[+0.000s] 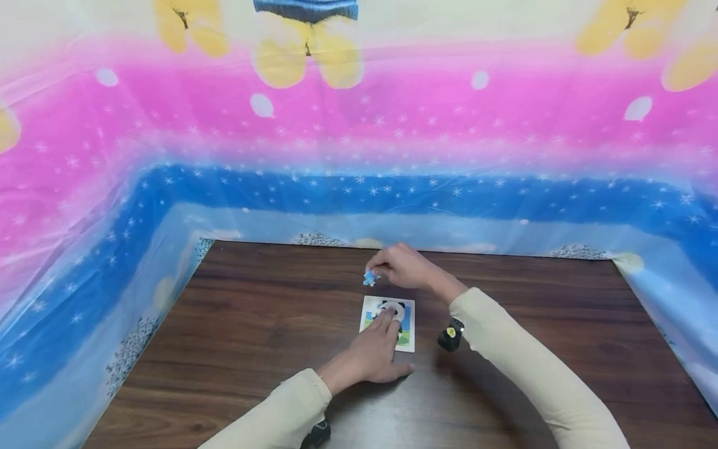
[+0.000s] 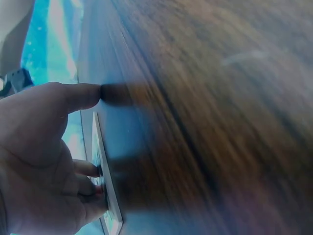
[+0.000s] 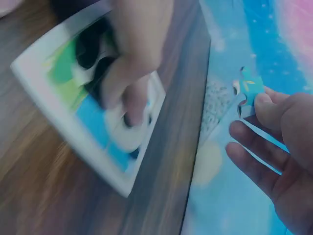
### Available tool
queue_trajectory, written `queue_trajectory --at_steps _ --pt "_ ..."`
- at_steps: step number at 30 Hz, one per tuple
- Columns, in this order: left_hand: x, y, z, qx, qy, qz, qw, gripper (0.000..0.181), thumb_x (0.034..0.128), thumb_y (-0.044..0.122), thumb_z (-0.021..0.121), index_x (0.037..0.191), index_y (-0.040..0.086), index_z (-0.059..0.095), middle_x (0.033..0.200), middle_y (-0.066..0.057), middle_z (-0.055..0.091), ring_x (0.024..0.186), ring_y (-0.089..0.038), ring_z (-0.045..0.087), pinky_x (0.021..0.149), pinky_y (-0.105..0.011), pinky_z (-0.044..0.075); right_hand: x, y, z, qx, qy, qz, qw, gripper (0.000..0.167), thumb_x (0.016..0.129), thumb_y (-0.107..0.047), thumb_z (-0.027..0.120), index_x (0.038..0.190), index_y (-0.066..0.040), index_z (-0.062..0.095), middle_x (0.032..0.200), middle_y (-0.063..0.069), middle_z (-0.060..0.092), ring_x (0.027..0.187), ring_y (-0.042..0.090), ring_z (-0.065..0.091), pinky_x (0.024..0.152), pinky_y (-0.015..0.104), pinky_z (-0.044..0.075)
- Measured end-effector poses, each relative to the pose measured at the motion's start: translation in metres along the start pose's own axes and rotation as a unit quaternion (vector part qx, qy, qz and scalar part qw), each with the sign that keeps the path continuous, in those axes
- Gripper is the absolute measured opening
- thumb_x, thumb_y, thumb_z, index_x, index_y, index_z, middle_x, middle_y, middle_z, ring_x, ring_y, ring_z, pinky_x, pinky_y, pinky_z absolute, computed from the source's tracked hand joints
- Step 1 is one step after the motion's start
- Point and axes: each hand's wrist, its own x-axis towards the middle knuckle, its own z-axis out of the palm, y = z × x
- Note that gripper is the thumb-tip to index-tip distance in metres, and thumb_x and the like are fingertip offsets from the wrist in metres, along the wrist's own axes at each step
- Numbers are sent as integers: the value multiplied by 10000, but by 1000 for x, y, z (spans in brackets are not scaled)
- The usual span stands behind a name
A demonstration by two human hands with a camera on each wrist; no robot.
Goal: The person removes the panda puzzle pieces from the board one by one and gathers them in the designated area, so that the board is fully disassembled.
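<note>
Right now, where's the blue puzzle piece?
In the head view, the blue puzzle piece is pinched in the right hand, just beyond the panda picture.

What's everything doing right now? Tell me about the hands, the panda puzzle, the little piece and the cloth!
Puzzle: flat on the table, panda side up; partly covered, so I can't tell if it's complete.
Piece: held up off the table, apart from the puzzle.
Left hand: fingers stretched out, resting on the puzzle.
Right hand: pinching the piece.
Cloth: hanging behind the table, a bit creased.
</note>
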Motion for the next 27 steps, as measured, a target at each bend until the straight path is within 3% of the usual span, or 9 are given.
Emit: queue_trajectory --at_steps 4,9,12,19,27 --pt "1 -3 1 -77 -8 -85 9999 903 956 600 596 1545 -35 341 1678 -219 193 1552 -335 212 1228 -400 303 -19 10 -4 59 -222 166 9996 210 1023 -85 617 1157 -103 777 1053 -5 740 904 106 666 772 291 555" --pt "1 -6 3 -143 61 -100 9998 900 947 604 608 1525 -41 366 1668 -223 224 1545 -344 232 1227 -417 304 -50 21 -11 714 -192 977 9925 236 1030 -134 621 1243 -115 721 1107 -12 745 962 104 691 834 336 584" --pt "0 -6 4 -161 122 -61 9998 894 954 598 603 1537 -36 361 1666 -221 232 1545 -346 232 1228 -425 302 -67 26 -16 970 -67 1347 9861 200 1007 -155 665 1193 -112 724 1032 -30 756 938 110 709 816 343 595" --pt "-2 -7 6 196 160 126 9996 885 988 585 544 1577 -33 311 1669 -212 232 1551 -337 216 1249 -408 253 -103 39 -20 785 210 1688 9823 138 963 -181 726 1063 -99 774 928 -108 765 890 85 711 813 379 590" --pt "-1 -5 6 391 223 301 9985 854 999 571 530 1575 -24 324 1667 -212 239 1553 -318 221 1252 -403 245 -133 50 -17 756 58 2010 9766 125 967 -204 719 1048 -169 807 1049 -84 765 984 119 706 842 388 590"
